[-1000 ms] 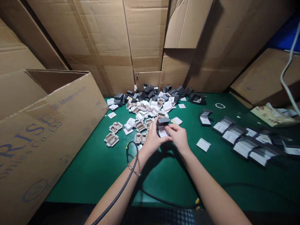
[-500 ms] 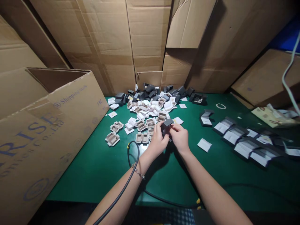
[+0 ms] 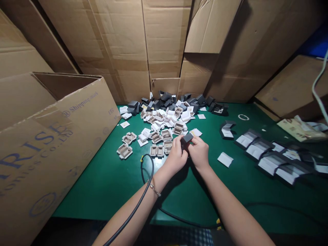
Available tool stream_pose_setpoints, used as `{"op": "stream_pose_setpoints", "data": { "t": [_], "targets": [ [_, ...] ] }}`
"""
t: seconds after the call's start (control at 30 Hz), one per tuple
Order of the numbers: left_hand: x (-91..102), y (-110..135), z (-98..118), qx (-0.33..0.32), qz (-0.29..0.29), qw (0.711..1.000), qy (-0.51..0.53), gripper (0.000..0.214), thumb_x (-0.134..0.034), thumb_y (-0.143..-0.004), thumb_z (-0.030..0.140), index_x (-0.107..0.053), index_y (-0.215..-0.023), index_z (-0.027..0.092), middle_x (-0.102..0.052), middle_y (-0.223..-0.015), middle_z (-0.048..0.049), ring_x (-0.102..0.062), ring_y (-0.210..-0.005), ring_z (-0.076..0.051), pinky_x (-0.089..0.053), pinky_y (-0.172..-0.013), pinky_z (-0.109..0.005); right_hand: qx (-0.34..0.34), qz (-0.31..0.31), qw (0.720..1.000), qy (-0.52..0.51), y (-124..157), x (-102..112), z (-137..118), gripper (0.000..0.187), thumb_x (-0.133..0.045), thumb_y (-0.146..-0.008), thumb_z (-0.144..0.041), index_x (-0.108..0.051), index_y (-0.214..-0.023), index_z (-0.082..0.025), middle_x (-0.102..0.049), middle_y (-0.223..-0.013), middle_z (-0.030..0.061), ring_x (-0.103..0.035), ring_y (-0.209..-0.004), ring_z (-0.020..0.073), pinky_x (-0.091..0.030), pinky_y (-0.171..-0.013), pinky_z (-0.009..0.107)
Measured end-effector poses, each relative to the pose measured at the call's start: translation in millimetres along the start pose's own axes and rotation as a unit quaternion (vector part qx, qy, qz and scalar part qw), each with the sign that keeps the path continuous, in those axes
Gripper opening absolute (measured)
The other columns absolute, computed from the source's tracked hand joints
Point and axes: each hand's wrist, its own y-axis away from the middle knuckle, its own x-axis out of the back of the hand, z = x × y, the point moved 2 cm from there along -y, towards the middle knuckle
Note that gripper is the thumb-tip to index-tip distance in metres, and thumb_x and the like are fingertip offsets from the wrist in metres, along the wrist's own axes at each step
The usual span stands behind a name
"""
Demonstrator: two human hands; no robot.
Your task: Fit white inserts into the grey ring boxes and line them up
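My left hand (image 3: 176, 156) and my right hand (image 3: 199, 153) meet over the green table (image 3: 107, 184), both closed round one small dark grey box (image 3: 187, 138). The box pokes out above my fingertips with its lid down. Just beyond my hands lies a heap of white and beige card inserts (image 3: 164, 124), with more small dark boxes (image 3: 169, 99) piled behind it against the cardboard wall.
A big open shipping carton (image 3: 51, 136) stands at the left. Rows of open dark boxes with white inserts (image 3: 269, 157) lie at the right, a loose white card (image 3: 225, 159) nearer me. A black cable (image 3: 143, 191) loops past my left wrist. Cardboard sheets (image 3: 164, 48) wall the back.
A second ago the small box was open with a white insert showing; now its lid is down and both hands press it together. The view has shifted slightly.
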Motion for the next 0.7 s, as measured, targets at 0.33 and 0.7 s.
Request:
{"op": "stream_pose_setpoints", "data": {
  "t": [0.33, 0.7],
  "targets": [
    [8.4, -8, -1, 0.104, 0.019, 0.993, 0.058, 0.048, -0.047, -0.073, 0.007, -0.048, -0.120, 0.018, -0.059, -0.116, -0.0097, -0.056, -0.107, -0.021, -0.043, -0.095, -0.037, 0.029, -0.010, 0.999, -0.017, -4, 1, -1, 0.016, -0.056, -0.071, -0.028, -0.066, -0.062, -0.020, -0.071, -0.081, 0.0041, -0.062, -0.073, 0.0182, -0.047, -0.066, 0.028],
    [10.1, -11, -10, 0.235, 0.009, 0.947, 0.221, 0.044, -0.053, -0.071, 0.011, -0.050, -0.114, 0.020, -0.046, -0.063, 0.0066, -0.039, -0.050, -0.007, -0.032, -0.048, -0.019, 0.028, 0.007, 0.999, -0.038, -5, 1, -1, 0.018, -0.061, -0.070, -0.034, -0.067, -0.060, -0.020, -0.071, -0.080, 0.0059, -0.065, -0.075, 0.0201, -0.050, -0.070, 0.031]
  ]
}}
